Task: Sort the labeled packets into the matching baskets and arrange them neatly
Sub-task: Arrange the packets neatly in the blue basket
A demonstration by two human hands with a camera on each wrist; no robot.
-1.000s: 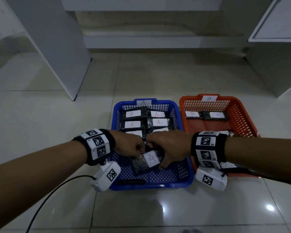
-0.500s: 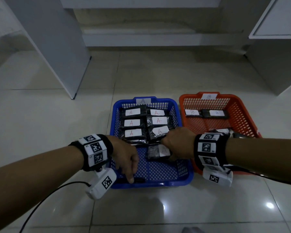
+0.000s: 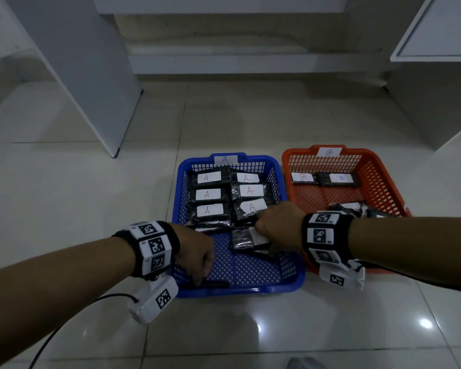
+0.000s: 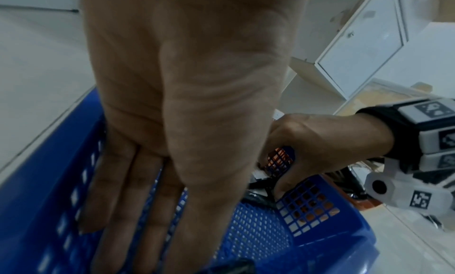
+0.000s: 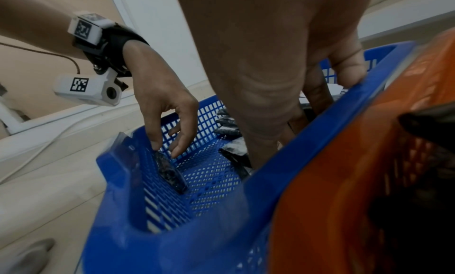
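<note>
Head view first: both hands are down inside the blue basket (image 3: 290,272), the one tagged A. Six A packets (image 3: 208,194) sit in two tidy columns at the far end, and the right hand (image 3: 277,227) is on a seventh A packet (image 3: 246,239) just below the right column. It looks like the fingers are pressing or nudging that one into line, but they are tucked under the hand, so I cannot tell whether it is pinched or merely pushed.

Over on the near wall, the left hand (image 5: 169,110) reaches for a dark packet (image 5: 169,171) propped on edge against the mesh. From the right wrist view the fingers hang loosely spread, tips touching its top edge, nothing gripped yet. Its label is not visible.

Now the orange basket (image 3: 383,182), tagged B: two B packets (image 3: 341,179) laid side by side along the far wall, and a loose heap of dark packets (image 3: 351,209) at the near side, partly hidden behind the right wrist.

My read: the A side is well along, with one packet being squared up and one stray to lay flat. The B side has hardly started, and that heap wants sorting and lining up.
</note>
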